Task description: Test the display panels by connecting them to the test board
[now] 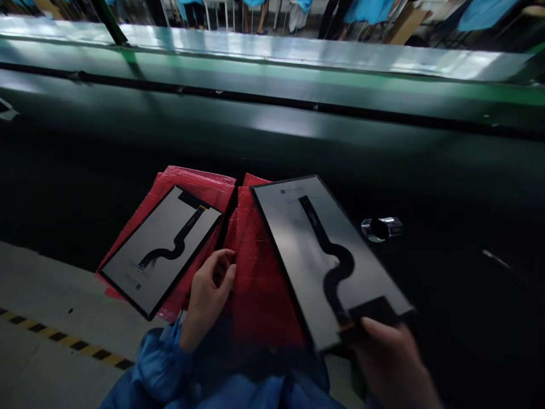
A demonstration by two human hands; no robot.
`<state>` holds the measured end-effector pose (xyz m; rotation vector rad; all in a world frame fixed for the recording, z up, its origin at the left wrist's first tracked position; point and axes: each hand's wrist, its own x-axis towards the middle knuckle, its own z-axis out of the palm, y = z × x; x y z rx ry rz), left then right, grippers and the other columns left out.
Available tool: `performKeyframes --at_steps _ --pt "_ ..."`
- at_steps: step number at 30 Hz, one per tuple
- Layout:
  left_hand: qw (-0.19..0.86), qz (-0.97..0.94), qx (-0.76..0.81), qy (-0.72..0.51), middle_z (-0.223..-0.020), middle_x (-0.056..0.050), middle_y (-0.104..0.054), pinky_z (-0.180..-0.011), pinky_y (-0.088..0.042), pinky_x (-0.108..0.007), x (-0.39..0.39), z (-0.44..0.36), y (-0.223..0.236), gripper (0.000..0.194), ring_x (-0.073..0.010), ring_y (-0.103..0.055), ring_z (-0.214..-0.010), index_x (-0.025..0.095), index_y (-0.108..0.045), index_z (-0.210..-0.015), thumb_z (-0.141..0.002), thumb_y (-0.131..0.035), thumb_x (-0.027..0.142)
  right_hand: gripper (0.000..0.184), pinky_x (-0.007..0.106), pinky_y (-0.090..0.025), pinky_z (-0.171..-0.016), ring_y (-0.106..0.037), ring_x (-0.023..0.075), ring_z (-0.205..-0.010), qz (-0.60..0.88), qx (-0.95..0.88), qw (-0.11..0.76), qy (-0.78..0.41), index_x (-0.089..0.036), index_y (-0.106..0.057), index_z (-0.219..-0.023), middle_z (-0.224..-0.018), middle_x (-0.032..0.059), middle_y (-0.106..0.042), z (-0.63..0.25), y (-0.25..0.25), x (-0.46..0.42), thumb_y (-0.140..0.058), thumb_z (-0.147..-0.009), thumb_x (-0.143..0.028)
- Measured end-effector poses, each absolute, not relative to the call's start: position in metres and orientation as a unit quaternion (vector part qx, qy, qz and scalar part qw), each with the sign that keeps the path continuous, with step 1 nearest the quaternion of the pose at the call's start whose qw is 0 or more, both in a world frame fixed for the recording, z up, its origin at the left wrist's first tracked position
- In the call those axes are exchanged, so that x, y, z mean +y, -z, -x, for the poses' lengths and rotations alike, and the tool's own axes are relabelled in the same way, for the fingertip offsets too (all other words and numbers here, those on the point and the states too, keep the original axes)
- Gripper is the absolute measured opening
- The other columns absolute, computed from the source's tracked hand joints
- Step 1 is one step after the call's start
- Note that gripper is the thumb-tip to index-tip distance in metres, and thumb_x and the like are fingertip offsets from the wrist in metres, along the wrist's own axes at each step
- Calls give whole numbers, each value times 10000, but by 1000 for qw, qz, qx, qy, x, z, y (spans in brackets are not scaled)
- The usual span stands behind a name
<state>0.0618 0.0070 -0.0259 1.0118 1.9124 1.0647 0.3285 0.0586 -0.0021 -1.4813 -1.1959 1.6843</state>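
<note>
My right hand (394, 360) grips the lower right corner of an LCD display panel (289, 238), thumb on top. The panel's pale back faces up, with a black curved ribbon cable (336, 250) along it. It is tilted above a stack of red bubble-wrap bags (259, 272). My left hand (210, 295) has loosely curled fingers, thumb and index apart, and nothing visible in it; it is beside the red bags. To its left, a second LCD panel (159, 278) with the same kind of ribbon cable lies on another stack of red bags (170, 177).
A shiny roll of clear tape (381, 229) lies on the dark table (460, 318) at right. Beyond runs a green conveyor belt (255, 119) with a black rail (272, 101). Several people's legs show behind it. Yellow-black floor tape (68, 341) is at lower left.
</note>
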Motion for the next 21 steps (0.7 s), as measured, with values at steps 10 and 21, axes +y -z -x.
performKeyframes --at_steps 10,21 --pt "289 -408 767 -402 -888 -6 -638 -727 -461 -298 15 -64 35 224 -167 -599 -787 211 -593 -1010 -882 -635 391 532 390 -588 -858 -714 280 -943 624 -278 413 -603 -210 -675 -1171 -996 80 -751 -265 19 9 -803 -710 -442" --pt "257 -436 755 -416 -835 -4 -658 -705 -471 -259 23 -62 35 116 -149 -614 -753 199 -631 -908 -887 -620 312 694 227 -357 -445 -490 109 -450 554 -531 133 -628 -166 -699 -766 -558 36 -585 -350 -4 19 -317 -940 -719"
